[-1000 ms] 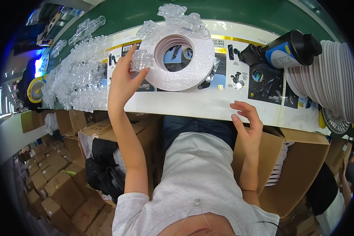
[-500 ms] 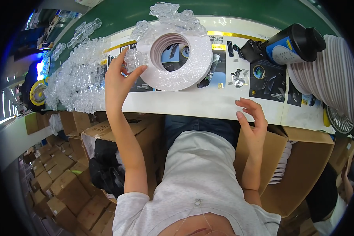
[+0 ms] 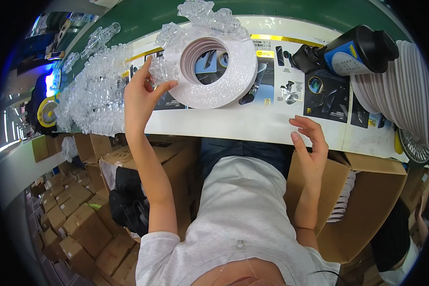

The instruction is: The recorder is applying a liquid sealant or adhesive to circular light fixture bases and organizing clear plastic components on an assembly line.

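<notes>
L hand (image 3: pixel 139 93) | pinching clr pc (image 3: pixel 162 69), thumb/index | pc at wht rings' (image 3: pixel 212 96) L edge

left grip (image 3: pixel 139 97): fingers seemingly wider around clear plastic piece (image 3: pixel 162 70) | right grip (image 3: pixel 313 155): shifted slightly rightward

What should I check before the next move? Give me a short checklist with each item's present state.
1. Left hand at the clear plastic piece, thumb and fingers around it: ok.
2. Firm grip on that piece: cannot tell; the contact is not clear.
3. Right hand free: ok, it holds nothing.
4. Centre of the white ring stack uncovered: ok, printed pictures show through the hole.
5. Space at the stack's far side: not ok, clear plastic parts crowd it.
6. Black container with the blue label apart from both hands: ok.
</notes>
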